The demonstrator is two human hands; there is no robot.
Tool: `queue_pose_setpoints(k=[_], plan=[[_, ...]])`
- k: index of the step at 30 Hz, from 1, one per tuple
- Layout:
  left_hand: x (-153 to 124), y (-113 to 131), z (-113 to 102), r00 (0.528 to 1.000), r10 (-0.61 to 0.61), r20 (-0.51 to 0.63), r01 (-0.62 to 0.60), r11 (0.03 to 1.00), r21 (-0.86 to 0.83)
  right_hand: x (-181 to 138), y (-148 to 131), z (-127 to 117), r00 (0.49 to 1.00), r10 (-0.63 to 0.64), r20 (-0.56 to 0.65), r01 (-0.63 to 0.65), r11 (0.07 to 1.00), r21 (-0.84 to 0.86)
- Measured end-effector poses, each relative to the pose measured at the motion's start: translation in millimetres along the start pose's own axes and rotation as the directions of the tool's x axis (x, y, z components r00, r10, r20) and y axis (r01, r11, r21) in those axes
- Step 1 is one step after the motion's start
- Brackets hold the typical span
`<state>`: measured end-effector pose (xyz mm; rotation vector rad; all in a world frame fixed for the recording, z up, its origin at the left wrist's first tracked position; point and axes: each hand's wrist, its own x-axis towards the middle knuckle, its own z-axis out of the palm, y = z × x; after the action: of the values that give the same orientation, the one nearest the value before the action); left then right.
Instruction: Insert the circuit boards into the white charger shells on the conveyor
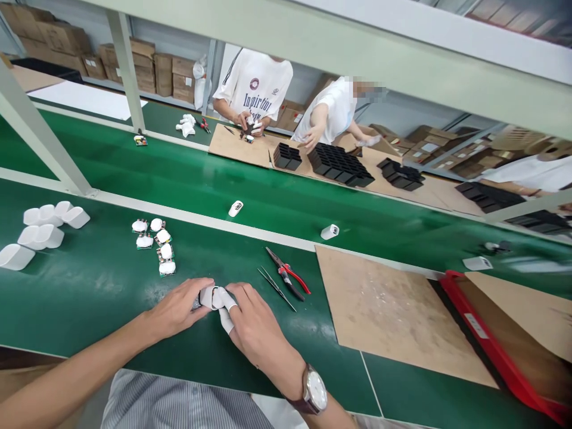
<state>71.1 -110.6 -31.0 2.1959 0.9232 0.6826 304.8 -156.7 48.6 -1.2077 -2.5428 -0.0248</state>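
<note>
A small white plastic casing (pixel 208 298) with a dark opening is between my hands, above the near edge of the green bench. My left hand (pixel 181 304) grips it from the left, thumb and fingers closed around it. My right hand (pixel 254 319), with white covers on some fingertips and a watch at the wrist, is closed against its right end; any small part in those fingers is hidden. Beyond my hands lie several circuit boards with white tops (pixel 163 251). White empty-looking casings (pixel 47 235) are grouped at the far left. Tweezers (pixel 277 290) and red-handled pliers (pixel 286 273) lie to the right.
A pale rail (pixel 201 220) separates my bench from a green conveyor belt (pixel 187 179) carrying white casings (pixel 329 232). A brown board (pixel 393 316) and a red-rimmed tray (pixel 482 339) are at right. Co-workers in white shirts (pixel 259 83) work opposite, near black trays (pixel 339 164).
</note>
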Motion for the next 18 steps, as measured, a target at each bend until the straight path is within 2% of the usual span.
queue_pose_setpoints(k=[6,11,15,18], plan=[[3.8,2.2,-0.7,0.998,0.026,-0.051,-0.028,0.999,-0.026,2.0,-1.2,3.2,1.0,0.019,0.016,-0.019,1.0,-0.004],[4.1,1.5,-2.5,1.0,0.011,-0.023,-0.013,0.997,-0.072,5.3,3.2,1.6,0.999,0.04,0.037,-0.041,0.998,0.046],[2.7,0.1,-3.6,1.0,-0.027,-0.008,0.026,0.994,-0.102,2.3,10.3,6.6,0.998,0.062,-0.025,-0.055,0.977,0.205],[2.3,-0.9,-4.2,0.999,-0.043,0.012,0.045,0.989,-0.138,-1.4,8.5,17.7,0.994,0.067,-0.091,-0.044,0.972,0.23]])
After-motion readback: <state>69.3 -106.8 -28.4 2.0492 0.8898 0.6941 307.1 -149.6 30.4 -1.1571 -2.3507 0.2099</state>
